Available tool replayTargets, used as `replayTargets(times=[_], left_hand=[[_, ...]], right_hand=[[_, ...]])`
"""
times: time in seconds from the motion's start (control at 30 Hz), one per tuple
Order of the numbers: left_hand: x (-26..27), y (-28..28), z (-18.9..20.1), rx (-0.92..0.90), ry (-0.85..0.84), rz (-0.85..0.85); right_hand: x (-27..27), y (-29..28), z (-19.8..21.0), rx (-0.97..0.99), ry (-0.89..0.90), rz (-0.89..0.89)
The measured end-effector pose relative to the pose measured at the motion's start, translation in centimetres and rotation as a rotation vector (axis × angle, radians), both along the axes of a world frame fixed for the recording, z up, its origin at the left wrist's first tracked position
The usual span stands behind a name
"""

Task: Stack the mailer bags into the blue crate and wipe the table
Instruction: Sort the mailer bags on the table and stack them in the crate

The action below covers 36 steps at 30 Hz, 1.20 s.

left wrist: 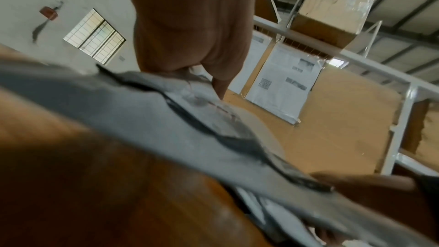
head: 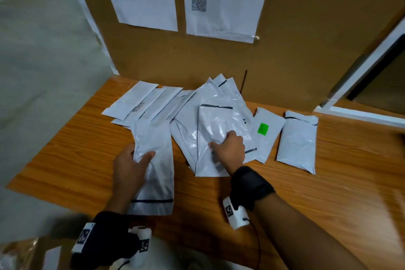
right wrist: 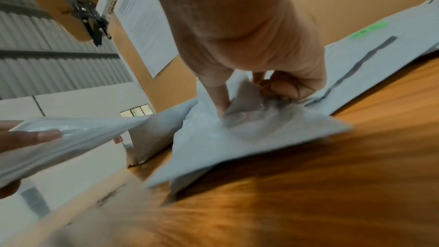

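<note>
Head view: gathering step. Left hand [head: 129, 164] holds long mailer bag [head: 153, 166], thumb on top, fingers beneath. Right hand [head: 229, 148] grasps top bag of central pile [head: 215, 129]; fanned bags [head: 140, 103] and two padded ones [head: 298, 140] lie on wooden desk [head: 328, 193]. Blue crate not visible. Next, likely: lift bag, find crate.

Left wrist view: fingers [left wrist: 221, 84] curled onto bag edge; cardboard wall [left wrist: 332, 119], posted sheets, window behind.

Right wrist view: fingers [right wrist: 218, 97] pinch crumpled plastic; corrugated roof overhead.
</note>
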<state>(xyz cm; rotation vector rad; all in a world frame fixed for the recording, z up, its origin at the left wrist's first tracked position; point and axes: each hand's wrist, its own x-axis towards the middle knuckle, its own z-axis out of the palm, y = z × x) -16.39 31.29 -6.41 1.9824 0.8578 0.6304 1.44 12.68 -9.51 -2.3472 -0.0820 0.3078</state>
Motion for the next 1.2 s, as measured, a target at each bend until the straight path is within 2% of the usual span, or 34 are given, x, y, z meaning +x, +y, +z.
replayTargets(times=[0.1,0.2,0.3,0.47,0.57,0.7,0.9,1.0,1.2], left_hand=[[0.8,-2.6,1.6,-0.034,-0.085,-0.032],[2.1,-5.6,2.8,-0.045,-0.148,-0.087],[3.6,-9.4,3.6,-0.053,-0.170,-0.155],[6.3,-18.9,5.6,-0.015,-0.234,-0.282],[7.8,-26.6,7.1,0.002,-0.254,-0.382],[9.2,-36.7,9.5,-0.014,-0.280,-0.513],[10.9,-51.2,12.1,-0.172,-0.360,-0.686],[11.7,-56.7,13.4,-0.178,-0.370,-0.733],[15.8,-64.2,14.8,-0.164,-0.365,-0.955]], right_hand=[[0.0,-2.2,0.7,0.059,-0.068,-0.040],[-0.1,-6.0,1.7,0.256,-0.114,-0.071],[-0.7,-11.0,3.8,0.369,-0.159,-0.081],[-3.0,-21.6,6.7,0.584,-0.219,-0.156],[-4.8,-29.3,8.5,0.669,-0.250,-0.221],[-6.8,-38.0,9.7,0.700,-0.333,-0.294],[-8.6,-51.2,11.3,0.635,-0.560,-0.475],[-8.9,-56.6,12.2,0.616,-0.608,-0.554],[-8.0,-66.1,13.4,0.583,-0.677,-0.690]])
